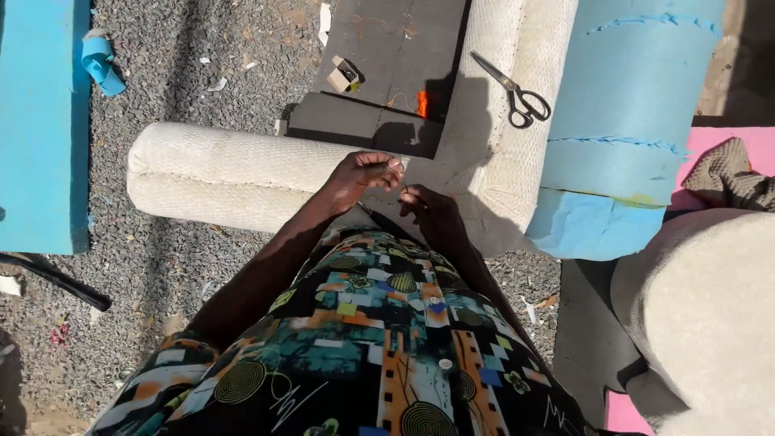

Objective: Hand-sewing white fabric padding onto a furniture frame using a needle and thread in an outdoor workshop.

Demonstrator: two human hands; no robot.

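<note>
My left hand [363, 173] rests with its fingers curled on the cream woven fabric of a sofa frame's padded arm [226, 173], near the corner. My right hand [428, 211] is just beside it in shadow, fingers pinched together close to the same fabric seam. Whether a needle or thread is between the fingers is too small to tell. A pair of scissors [517, 95] with dark handles lies on the other cream padded arm [517, 48], beyond my hands. My patterned shirt [379, 347] fills the lower middle.
Blue foam [626, 121] covers the sofa part at right. A blue board [40, 121] lies at left on grey gravel [161, 73]. A small cardboard box [345, 74] sits on the dark seat base [387, 56]. A cream cushion [710, 315] and pink sheet [718, 145] lie at right.
</note>
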